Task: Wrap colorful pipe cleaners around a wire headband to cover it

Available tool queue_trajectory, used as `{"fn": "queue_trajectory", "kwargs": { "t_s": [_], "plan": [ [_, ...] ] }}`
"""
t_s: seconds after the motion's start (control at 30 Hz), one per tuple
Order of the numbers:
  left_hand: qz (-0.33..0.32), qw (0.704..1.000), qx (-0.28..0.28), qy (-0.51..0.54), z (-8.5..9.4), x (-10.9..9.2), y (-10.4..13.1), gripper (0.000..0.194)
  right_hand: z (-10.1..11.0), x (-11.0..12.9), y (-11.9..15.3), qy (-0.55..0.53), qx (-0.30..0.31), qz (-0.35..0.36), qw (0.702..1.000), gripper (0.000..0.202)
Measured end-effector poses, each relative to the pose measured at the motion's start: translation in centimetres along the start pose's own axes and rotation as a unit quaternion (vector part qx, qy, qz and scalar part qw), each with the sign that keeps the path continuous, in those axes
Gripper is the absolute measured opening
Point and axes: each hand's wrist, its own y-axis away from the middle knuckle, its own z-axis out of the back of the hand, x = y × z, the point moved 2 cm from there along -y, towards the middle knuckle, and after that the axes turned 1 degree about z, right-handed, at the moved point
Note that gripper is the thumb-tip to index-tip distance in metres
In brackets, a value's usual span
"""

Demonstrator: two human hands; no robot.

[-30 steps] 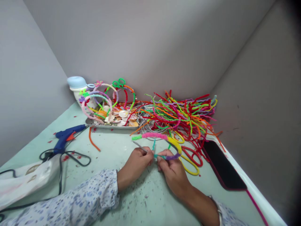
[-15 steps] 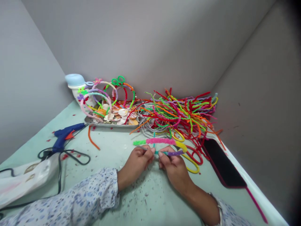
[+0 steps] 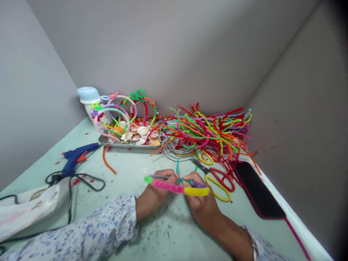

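A curved band [image 3: 168, 186] wrapped in green, pink, yellow, purple and teal fuzzy stems is held between my hands above the table. My left hand [image 3: 160, 186] pinches its grey unwrapped end. Just right of it, my right hand [image 3: 199, 195] is closed on the teal and purple stretch. A loose teal stem end [image 3: 177, 166] sticks up between the two hands. The pink and yellow part passes in front of my fingers and hides some of them. Beyond my right hand lie scissors [image 3: 223, 179] with red and yellow handles.
At the back stand finished fuzzy hoops [image 3: 127, 108] on a metal tray [image 3: 130, 146] of shells, beside a heap of coloured stems [image 3: 212, 127]. A blue glue gun [image 3: 72, 159] with its cord lies left, a black phone-like slab [image 3: 258, 188] right.
The band has turned over in my hands: its pink and yellow part has swung down from behind my fingers to in front of them. The scissors' blades now show.
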Motion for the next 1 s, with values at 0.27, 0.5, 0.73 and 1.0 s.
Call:
{"fn": "queue_trajectory", "kwargs": {
  "t_s": [0.27, 0.5, 0.73, 1.0],
  "plan": [
    [0.029, 0.997, -0.058, -0.048, 0.4, 0.5, 0.1, 0.042, -0.4, -0.6, -0.3, -0.08, -0.015, -0.182, 0.98, 0.04],
    [-0.045, 0.994, -0.072, 0.064, 0.1, 0.0, -0.1, 0.02, -0.2, -1.1, -1.0, -0.204, -0.026, -0.163, 0.965, 0.028],
    [-0.067, 0.996, -0.059, -0.021, 0.2, 0.3, 0.0, 0.02, -0.2, -1.4, -1.0, -0.208, -0.01, -0.165, 0.964, 0.025],
    [-0.081, 0.992, -0.068, -0.075, 0.2, 0.2, -0.1, 0.016, -0.3, -1.4, -0.8, -0.151, -0.021, -0.205, 0.967, 0.029]
  ]
}}
